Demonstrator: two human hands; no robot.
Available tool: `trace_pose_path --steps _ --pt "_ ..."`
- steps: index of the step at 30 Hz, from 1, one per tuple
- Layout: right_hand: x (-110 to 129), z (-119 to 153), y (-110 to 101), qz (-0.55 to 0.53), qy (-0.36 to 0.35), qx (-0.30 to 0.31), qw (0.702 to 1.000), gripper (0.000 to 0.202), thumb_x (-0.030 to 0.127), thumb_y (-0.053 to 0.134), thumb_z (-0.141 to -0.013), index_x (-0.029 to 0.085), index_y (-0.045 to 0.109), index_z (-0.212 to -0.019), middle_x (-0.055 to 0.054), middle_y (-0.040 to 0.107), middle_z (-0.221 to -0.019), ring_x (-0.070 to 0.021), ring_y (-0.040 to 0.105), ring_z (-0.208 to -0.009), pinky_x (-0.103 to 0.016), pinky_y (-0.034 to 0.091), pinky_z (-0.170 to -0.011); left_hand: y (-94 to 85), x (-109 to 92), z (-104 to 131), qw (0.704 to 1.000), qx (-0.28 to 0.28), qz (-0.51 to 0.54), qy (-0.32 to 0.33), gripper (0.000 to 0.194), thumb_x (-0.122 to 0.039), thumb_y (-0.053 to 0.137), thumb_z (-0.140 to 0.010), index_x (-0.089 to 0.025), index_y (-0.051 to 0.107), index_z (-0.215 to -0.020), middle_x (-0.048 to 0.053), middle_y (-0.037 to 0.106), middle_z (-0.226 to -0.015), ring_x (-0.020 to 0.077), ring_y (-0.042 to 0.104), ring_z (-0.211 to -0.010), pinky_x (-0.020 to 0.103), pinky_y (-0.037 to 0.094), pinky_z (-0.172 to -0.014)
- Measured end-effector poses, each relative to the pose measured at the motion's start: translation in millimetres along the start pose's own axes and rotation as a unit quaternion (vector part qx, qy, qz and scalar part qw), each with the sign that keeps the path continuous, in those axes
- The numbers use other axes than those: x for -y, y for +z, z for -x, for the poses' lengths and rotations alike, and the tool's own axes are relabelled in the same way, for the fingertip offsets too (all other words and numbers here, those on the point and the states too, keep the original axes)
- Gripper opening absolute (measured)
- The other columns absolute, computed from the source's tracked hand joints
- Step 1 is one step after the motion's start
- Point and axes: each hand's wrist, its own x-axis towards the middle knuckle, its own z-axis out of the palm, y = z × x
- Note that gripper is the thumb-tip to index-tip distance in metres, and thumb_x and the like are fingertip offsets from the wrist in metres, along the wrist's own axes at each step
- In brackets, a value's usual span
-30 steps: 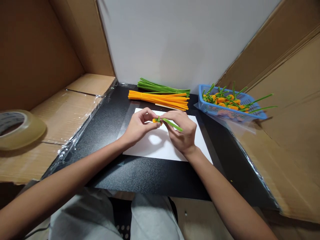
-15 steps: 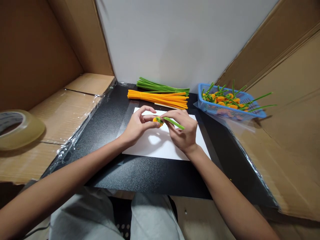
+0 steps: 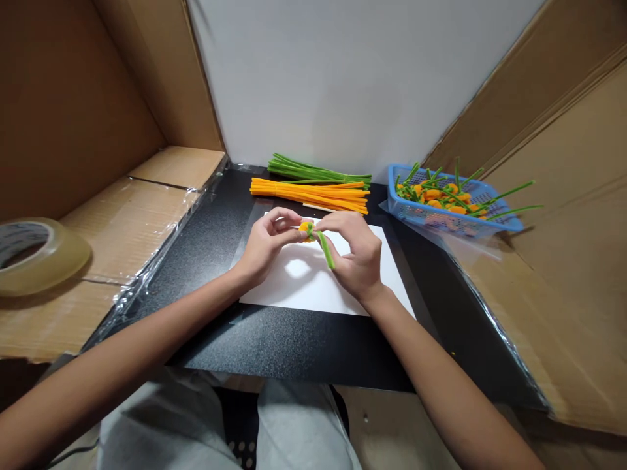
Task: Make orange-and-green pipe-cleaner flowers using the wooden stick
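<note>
A small orange piece with a green top (image 3: 306,230) is pinched in the fingers of my left hand (image 3: 267,247), above a white sheet (image 3: 294,287). From it a green fuzzy stem (image 3: 326,250) slants down toward me, and my right hand (image 3: 355,254) has it between thumb and fingers. Behind the sheet lie a bundle of orange stems (image 3: 308,192) and, farther back, a bundle of green stems (image 3: 313,170).
At the right stands a blue basket (image 3: 441,218) with several orange and green pieces, on a clear plastic bag. A large tape roll (image 3: 63,261) rests on cardboard at the left. Cardboard walls flank the black table (image 3: 294,346).
The green stem has swung from pointing right to pointing down toward me. My right hand's fingers have shifted on it, and the orange piece has turned and moved slightly left.
</note>
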Motion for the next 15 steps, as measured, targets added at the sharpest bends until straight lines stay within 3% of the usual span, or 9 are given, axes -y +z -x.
trace_pose_path --steps 4,8,12,15 --pt "0.3 1.0 3.7 -0.093 0.103 0.019 0.99 0.007 0.025 0.06 -0.093 0.023 0.067 -0.093 -0.008 0.073 -0.115 -0.0222 0.069 -0.106 -0.038 0.06 -0.081 -0.1 0.7 0.1 0.999 -0.007 -0.039 0.036 0.032 -0.028 0.086 -0.065 -0.016 0.063 -0.083 0.005 0.072 -0.093 0.0178 0.071 -0.086 0.034 0.056 -0.084" --pt "1.7 2.8 7.0 -0.158 0.178 0.025 0.971 0.006 0.026 0.063 -0.092 0.021 0.065 -0.091 -0.008 0.074 -0.11 -0.0206 0.072 -0.102 -0.032 0.062 -0.072 0.7 1.1 2.3 0.991 -0.036 -0.093 0.092 0.034 -0.035 0.086 -0.066 -0.016 0.065 -0.084 0.005 0.071 -0.093 0.0167 0.069 -0.085 0.033 0.056 -0.085" --pt "3.0 4.2 9.1 -0.13 0.141 -0.002 0.981 0.003 0.02 0.062 -0.09 0.021 0.064 -0.088 -0.007 0.072 -0.104 -0.0202 0.07 -0.1 -0.036 0.062 -0.077 2.2 -1.1 5.9 0.967 -0.069 -0.207 0.131 0.026 -0.037 0.082 -0.072 -0.016 0.069 -0.08 0.004 0.07 -0.087 0.0157 0.065 -0.08 0.027 0.054 -0.073" --pt "3.2 5.5 10.3 -0.079 0.089 -0.01 0.993 0.008 0.014 0.061 -0.089 0.021 0.062 -0.086 -0.008 0.071 -0.106 -0.0209 0.068 -0.102 -0.042 0.06 -0.088 2.8 -2.0 6.9 0.961 -0.071 -0.244 0.106 0.023 -0.038 0.08 -0.073 -0.017 0.074 -0.078 0.005 0.072 -0.083 0.017 0.064 -0.076 0.027 0.051 -0.068"
